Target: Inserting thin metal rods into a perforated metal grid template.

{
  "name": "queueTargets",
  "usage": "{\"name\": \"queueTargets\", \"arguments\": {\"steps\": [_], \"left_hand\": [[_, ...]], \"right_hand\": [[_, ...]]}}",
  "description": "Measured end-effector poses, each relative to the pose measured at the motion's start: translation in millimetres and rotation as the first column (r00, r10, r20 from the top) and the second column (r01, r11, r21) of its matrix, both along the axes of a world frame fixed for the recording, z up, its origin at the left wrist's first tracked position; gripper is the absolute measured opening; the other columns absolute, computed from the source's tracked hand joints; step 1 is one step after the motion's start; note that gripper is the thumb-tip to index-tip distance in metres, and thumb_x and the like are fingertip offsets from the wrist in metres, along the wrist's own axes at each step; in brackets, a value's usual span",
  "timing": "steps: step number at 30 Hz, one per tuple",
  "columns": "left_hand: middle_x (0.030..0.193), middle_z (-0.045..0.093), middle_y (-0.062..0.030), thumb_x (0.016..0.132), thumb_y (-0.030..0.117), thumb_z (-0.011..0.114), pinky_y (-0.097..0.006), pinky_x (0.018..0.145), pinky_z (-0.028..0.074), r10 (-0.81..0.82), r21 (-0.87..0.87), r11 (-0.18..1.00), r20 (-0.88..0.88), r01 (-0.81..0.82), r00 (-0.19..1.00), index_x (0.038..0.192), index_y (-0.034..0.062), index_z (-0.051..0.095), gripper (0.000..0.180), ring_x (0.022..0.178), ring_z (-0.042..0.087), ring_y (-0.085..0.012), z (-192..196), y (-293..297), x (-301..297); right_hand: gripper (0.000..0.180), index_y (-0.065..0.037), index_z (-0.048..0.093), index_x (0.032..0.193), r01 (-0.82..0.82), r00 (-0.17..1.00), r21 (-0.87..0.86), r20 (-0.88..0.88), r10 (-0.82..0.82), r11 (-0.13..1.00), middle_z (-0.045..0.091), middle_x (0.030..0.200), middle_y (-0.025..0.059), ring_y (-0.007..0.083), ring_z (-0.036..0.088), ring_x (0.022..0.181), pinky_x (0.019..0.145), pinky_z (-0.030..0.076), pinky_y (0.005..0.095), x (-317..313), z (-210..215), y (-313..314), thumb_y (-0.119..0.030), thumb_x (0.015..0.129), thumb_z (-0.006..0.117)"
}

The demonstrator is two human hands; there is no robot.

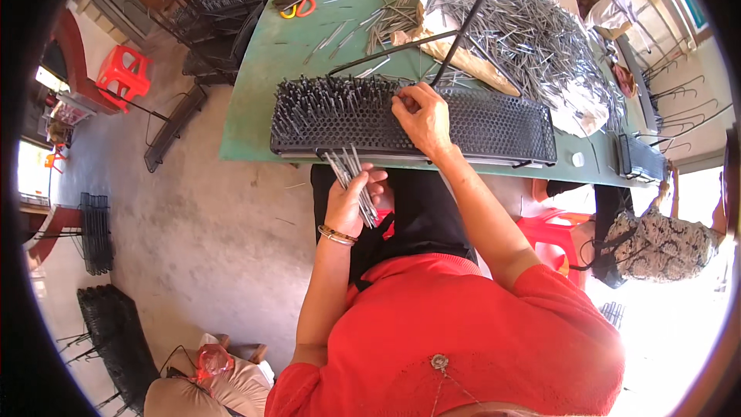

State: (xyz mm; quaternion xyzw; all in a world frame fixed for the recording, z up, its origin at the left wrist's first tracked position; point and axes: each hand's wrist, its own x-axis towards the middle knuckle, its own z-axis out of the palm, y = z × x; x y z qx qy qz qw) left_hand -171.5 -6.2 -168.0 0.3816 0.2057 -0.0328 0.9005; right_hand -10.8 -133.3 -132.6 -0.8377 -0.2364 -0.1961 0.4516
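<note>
While your left hand [349, 199] clamps a bundle of thin metal pins [353, 179] in a closed fist just below the table's near edge, your right hand [423, 117] rests on the black perforated rack [494, 125], fingertips pinched together on a pin at its upper edge. That rack lies along the near side of the green table [262, 69], its left half bristling with standing pins. A loose heap of pins [525, 31] sits at one o'clock from your right hand, orange-handled scissors [297, 8] at eleven.
</note>
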Motion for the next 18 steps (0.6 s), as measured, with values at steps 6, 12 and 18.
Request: {"name": "queueTargets", "arguments": {"steps": [6, 12, 18], "left_hand": [[0.093, 0.066, -0.0122, 0.091, 0.015, 0.057, -0.024, 0.055, 0.047, 0.13, 0.097, 0.987, -0.014, -0.128, 0.991, 0.11, 0.0038, 0.054, 0.022, 0.067, 0.056, -0.0104, 1, 17, -4], [0.092, 0.066, -0.0093, 0.09, 0.016, 0.058, -0.023, 0.054, 0.045, 0.225, 0.179, 0.961, -0.061, -0.211, 0.972, 0.109, 0.0053, 0.055, 0.022, 0.065, 0.053, -0.0089, -4, 42, -18], [0.093, 0.065, -0.009, 0.089, 0.016, 0.059, -0.022, 0.053, 0.045, 0.379, 0.271, 0.896, -0.049, -0.353, 0.924, 0.106, 0.0058, 0.055, 0.02, 0.065, 0.053, -0.0088, -4, 66, -21]], "right_hand": [[0.009, -0.002, 0.064, 0.075, -0.074, 0.996, 0.039, -0.038, 0.076, 0.996, 0.06, 0.069, 0.0104, 0.0288, 0.06, 0.06, 0.058, 0.048, 0.0388, 6, 11, 2, -0.01, 0.071, 0.066], [0.01, -0.003, 0.062, 0.073, -0.063, 0.998, -0.158, -0.006, 0.063, 0.985, 0.061, 0.072, 0.0114, 0.0318, 0.06, 0.064, 0.06, 0.048, 0.0407, 8, 14, -1, -0.012, 0.071, 0.063], [0.016, -0.002, 0.064, 0.083, -0.096, 0.991, -0.242, -0.111, 0.07, 0.966, 0.061, 0.074, 0.0102, 0.0278, 0.062, 0.064, 0.061, 0.05, 0.0353, 3, 4, -8, -0.014, 0.074, 0.07]]}}
